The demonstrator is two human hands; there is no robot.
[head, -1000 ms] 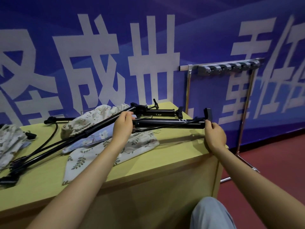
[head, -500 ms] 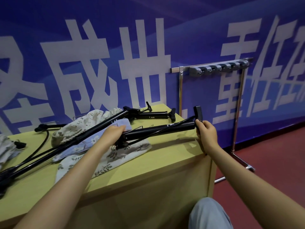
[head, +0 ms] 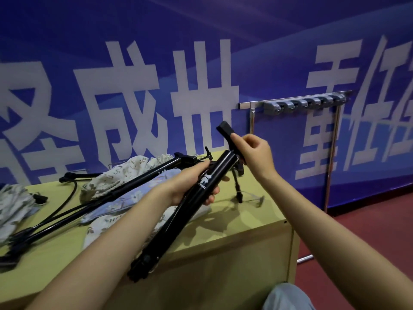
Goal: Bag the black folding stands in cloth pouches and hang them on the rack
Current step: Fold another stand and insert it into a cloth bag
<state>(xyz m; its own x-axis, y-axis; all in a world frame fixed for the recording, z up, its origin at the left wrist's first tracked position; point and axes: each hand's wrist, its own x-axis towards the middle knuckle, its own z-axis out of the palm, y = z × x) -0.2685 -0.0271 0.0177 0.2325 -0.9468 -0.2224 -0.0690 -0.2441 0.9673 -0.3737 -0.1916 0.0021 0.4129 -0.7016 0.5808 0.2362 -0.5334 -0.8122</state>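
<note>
Stand (head: 196, 198) tube held in my left hand (head: 192, 186), long axis rising toward desk (head: 257, 222) far right corner; right hand (head: 254, 153) pinches its top bracket (head: 228, 134), ready to fold.

Single head-worn view, looking forward and down, close over the counter (head: 234, 231), facing the blue wall (head: 223, 30) behind.
</note>
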